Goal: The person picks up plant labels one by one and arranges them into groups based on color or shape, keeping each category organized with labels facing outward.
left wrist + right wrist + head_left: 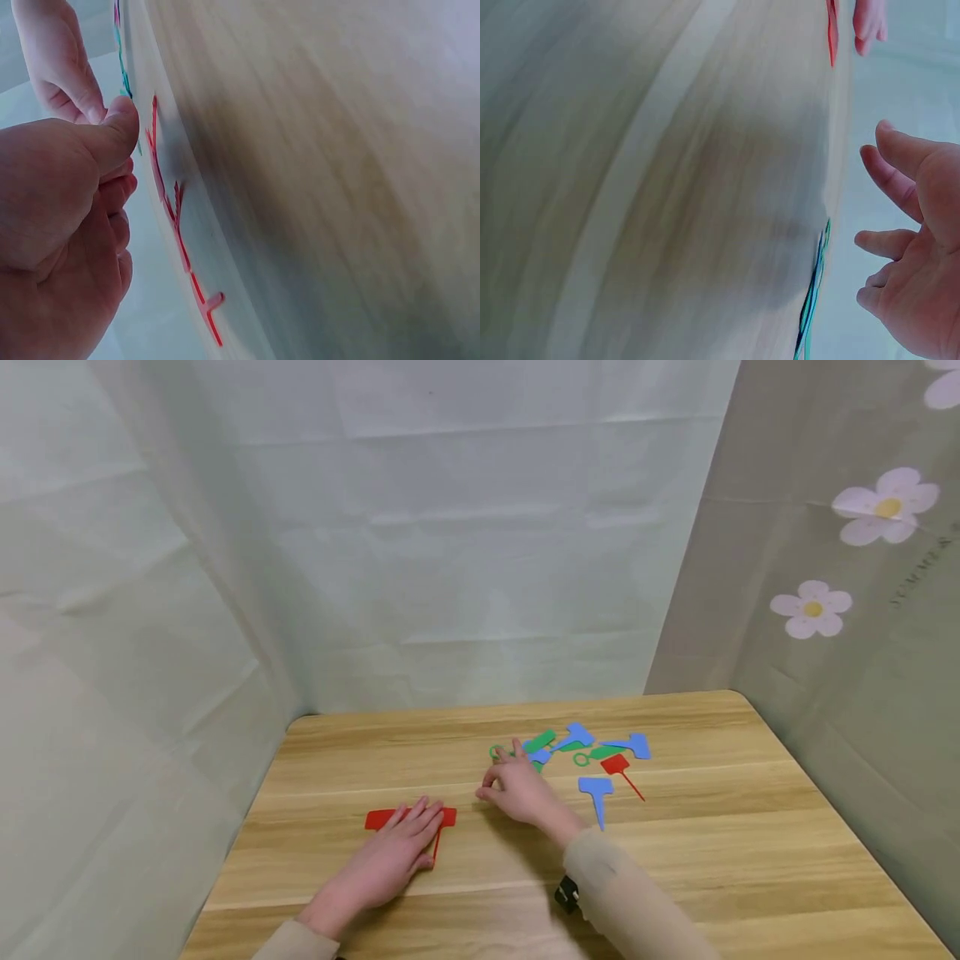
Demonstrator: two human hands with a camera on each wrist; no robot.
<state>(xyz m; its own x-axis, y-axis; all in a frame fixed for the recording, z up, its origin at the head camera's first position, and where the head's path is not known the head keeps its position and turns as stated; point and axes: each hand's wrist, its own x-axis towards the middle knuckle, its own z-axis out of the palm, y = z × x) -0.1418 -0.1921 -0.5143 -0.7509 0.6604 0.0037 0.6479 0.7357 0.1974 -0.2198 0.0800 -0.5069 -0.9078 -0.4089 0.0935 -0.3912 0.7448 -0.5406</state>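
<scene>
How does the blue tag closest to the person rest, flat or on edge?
Flat: in the head view, the blue tag shows its whole T-shaped face against the table.

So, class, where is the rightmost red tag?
In the head view, the rightmost red tag lies right of centre, between a green tag and the lowest blue tag.

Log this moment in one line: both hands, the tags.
left hand: over red tags | right hand: empty, near green tags and blue tags | lone red tag: right of right hand
</scene>
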